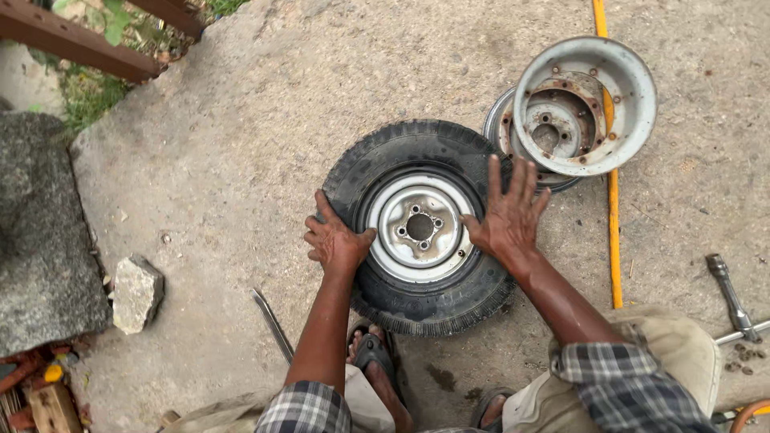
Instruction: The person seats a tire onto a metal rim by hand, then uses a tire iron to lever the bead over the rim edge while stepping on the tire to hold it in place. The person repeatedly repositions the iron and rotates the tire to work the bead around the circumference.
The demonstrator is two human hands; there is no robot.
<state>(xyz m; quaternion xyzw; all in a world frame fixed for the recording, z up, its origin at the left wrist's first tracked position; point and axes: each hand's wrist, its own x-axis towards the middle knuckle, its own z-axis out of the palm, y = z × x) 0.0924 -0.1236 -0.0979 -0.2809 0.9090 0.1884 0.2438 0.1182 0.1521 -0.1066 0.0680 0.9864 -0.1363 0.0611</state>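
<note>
Here, head view, itemised. My left hand [335, 240]: fingers curled over the sidewall of the black tyre [417, 301], pressing, closed on nothing. My right hand [507, 215]: spread wide and flat on the opposite sidewall, fingers fanned, holding nothing. Between my hands: the grey wheel rim [420, 228], seated inside the tyre, which lies flat on the concrete ground [241, 160] just ahead of my sandalled feet.

Beyond my right hand: two loose rim halves [584, 104], rusty, stacked at a tilt, touching the tyre's far edge. A yellow hose [614, 240] runs past them, outside my right wrist. Further right: a wheel wrench [731, 297] with small nuts [746, 354] near it. Near my left forearm: a flat metal bar [271, 325]. Well left: a stone [136, 293].

Progress, as I judge it: the rim sits in the tyre; the centre holes appear empty, so bolting seems left to do.

Unclear: the tyre's underside; whether the bead is seated all round; the wrench's full shape, cut off at the frame edge.
</note>
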